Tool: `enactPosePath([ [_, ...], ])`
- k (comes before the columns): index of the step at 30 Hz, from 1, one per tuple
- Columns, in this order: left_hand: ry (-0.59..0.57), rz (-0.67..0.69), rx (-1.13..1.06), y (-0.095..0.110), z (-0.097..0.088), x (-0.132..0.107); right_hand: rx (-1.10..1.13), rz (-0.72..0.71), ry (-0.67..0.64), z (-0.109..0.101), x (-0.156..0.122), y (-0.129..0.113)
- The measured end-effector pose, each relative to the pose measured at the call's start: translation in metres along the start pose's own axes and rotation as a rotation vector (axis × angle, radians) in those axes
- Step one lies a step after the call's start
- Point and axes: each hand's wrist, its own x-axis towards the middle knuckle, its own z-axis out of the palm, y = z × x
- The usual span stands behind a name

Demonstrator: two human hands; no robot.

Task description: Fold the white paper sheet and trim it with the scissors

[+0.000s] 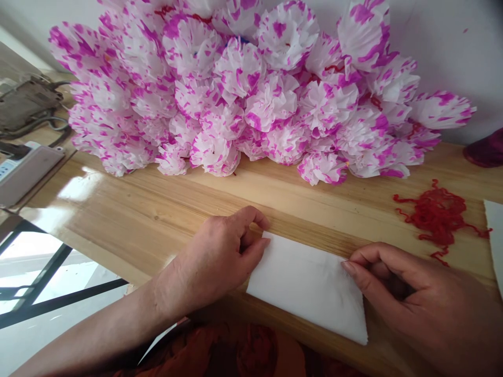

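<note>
A folded white sheet of tissue paper (pixel 308 285) lies flat near the front edge of the wooden table (pixel 157 209). My left hand (pixel 218 256) pinches its left end between thumb and fingers. At the sheet's right end, my right hand (pixel 420 303) presses the upper corner with thumb and forefinger. Both hands rest on the tabletop.
A large heap of white paper flowers with magenta blotches (pixel 255 89) fills the back of the table against the wall. A tangle of red yarn (pixel 438 214) lies at the right, beside another white sheet (pixel 495 235). A grey device (pixel 27 167) sits at the left.
</note>
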Motion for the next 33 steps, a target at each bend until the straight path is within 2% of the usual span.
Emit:
enactPosePath([
  [18,0.019,-0.015,0.064,0.0004,0.0009,0.0018,-0.014,-0.011,-0.026,-0.0032,0.0012,-0.0003],
  [26,-0.044,0.062,0.012,-0.0023,-0.0031,0.0026,0.002,-0.040,-0.003,-0.0003,0.0016,-0.0003],
  [33,-0.012,0.054,0.047,-0.0032,-0.0015,0.0047,0.010,-0.059,0.028,-0.0010,-0.0019,0.0005],
])
